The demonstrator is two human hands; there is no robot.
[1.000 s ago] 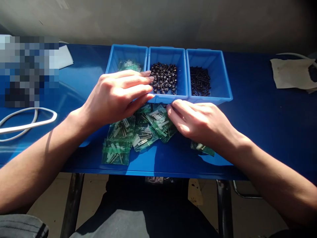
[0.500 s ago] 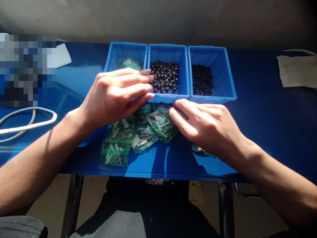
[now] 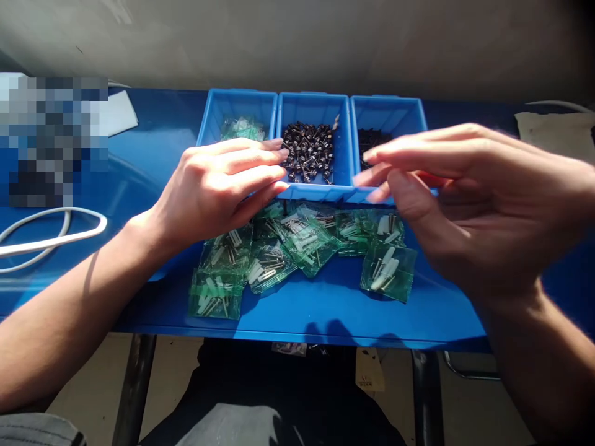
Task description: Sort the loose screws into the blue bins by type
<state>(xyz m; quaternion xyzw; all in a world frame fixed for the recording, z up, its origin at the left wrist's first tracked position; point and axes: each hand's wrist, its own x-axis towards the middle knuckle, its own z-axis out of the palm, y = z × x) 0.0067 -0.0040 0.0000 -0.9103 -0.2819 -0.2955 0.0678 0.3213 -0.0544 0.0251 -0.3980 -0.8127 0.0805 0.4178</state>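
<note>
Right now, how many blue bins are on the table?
3: the left bin with green packets, the middle bin with dark screws, the right bin partly behind the right hand.

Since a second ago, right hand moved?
Yes: the right hand moved right and up in view, fingertips from the front edge of the middle bin to overlapping the right bin.

No text can be read. On the pale yellow paper (image 3: 370,365) below the table (image 3: 283,317), there is a small print (image 3: 365,382): one short line with a little mark above it, too small for reading.
</note>
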